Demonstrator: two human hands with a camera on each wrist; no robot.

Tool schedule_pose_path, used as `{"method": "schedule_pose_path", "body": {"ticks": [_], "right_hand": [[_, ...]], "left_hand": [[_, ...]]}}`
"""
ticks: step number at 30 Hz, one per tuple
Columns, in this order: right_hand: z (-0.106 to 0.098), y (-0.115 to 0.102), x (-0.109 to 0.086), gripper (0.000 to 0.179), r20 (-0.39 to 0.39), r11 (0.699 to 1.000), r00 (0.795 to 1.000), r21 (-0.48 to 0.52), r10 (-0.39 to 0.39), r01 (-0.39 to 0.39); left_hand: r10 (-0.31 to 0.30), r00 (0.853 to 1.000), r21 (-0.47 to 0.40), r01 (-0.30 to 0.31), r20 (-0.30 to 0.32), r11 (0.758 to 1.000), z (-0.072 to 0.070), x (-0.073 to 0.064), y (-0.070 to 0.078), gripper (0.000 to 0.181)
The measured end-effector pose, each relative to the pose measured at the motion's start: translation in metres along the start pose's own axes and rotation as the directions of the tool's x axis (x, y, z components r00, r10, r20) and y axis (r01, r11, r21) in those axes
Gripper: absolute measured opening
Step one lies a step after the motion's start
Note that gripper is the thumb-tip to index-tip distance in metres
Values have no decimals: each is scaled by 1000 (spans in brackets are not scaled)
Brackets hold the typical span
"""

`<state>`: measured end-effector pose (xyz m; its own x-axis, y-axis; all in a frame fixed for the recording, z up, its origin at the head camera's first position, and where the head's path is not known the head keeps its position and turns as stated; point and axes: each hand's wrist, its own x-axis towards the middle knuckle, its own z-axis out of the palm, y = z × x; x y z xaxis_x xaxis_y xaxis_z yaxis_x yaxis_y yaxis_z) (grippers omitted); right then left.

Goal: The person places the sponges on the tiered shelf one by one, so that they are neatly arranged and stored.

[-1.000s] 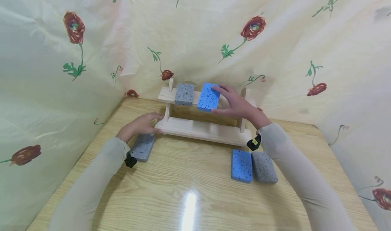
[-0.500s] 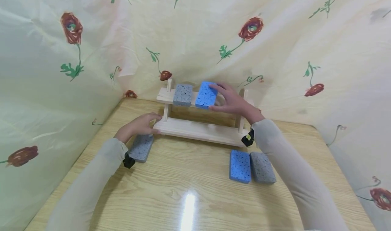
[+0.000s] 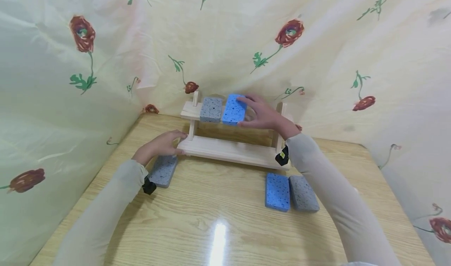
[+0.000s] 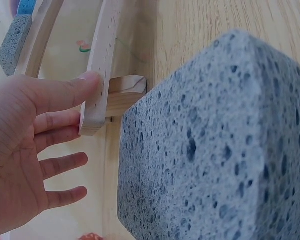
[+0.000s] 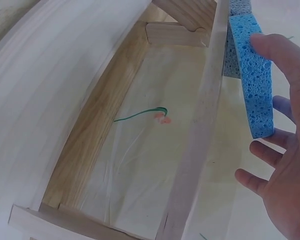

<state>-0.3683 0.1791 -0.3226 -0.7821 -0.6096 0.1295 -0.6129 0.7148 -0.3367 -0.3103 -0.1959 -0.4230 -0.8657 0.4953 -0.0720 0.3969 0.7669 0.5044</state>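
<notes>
A two-tier wooden shelf (image 3: pixel 232 150) stands at the back of the table. My left hand (image 3: pixel 158 145) pinches the left end of its lower board, thumb on one side and fingers behind, as the left wrist view shows. My right hand (image 3: pixel 262 113) holds a blue sponge (image 3: pixel 234 110) by its right side at the upper board, thumb and fingers on opposite edges. Close by its left sits a grey sponge (image 3: pixel 211 109) on that upper board. In the right wrist view the blue sponge (image 5: pixel 256 80) partly covers the grey one.
Another grey sponge (image 3: pixel 163 171) lies on the table below my left hand, large in the left wrist view. At the front right, a blue sponge (image 3: pixel 277 191) lies beside a grey sponge (image 3: pixel 303 193). A flowered cloth (image 3: pixel 225 43) hangs behind the table.
My right hand has moved slightly left with the blue sponge, which is now straighter and nearer the grey sponge on the upper board. The left hand keeps its hold on the shelf.
</notes>
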Motion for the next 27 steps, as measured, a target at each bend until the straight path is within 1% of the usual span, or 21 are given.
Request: {"method": "schedule_pose_path", "body": {"ticks": [5, 10, 15, 20, 27], "right_hand": [[3, 1, 3, 96, 5, 1000, 1000, -20, -9, 9], [4, 2, 4, 97, 3, 1000, 1000, -5, -12, 12], [5, 2, 7, 96, 12, 1000, 1000, -11, -5, 5], [6, 3, 11, 89, 13, 1000, 1000, -27, -4, 4], [11, 3, 13, 81, 11, 999, 1000, -36, 21, -20]], "left_hand": [[-6, 1000, -5, 6, 1, 1000, 1, 1, 1, 66], [-16, 1000, -13, 16, 0, 1000, 1, 0, 2, 67], [-2, 1000, -10, 2, -9, 1000, 1, -1, 1, 67], [-3, 1000, -6, 3, -7, 1000, 0, 0, -1, 67], [7, 1000, -6, -7, -9, 1000, 1, 0, -2, 67]]}}
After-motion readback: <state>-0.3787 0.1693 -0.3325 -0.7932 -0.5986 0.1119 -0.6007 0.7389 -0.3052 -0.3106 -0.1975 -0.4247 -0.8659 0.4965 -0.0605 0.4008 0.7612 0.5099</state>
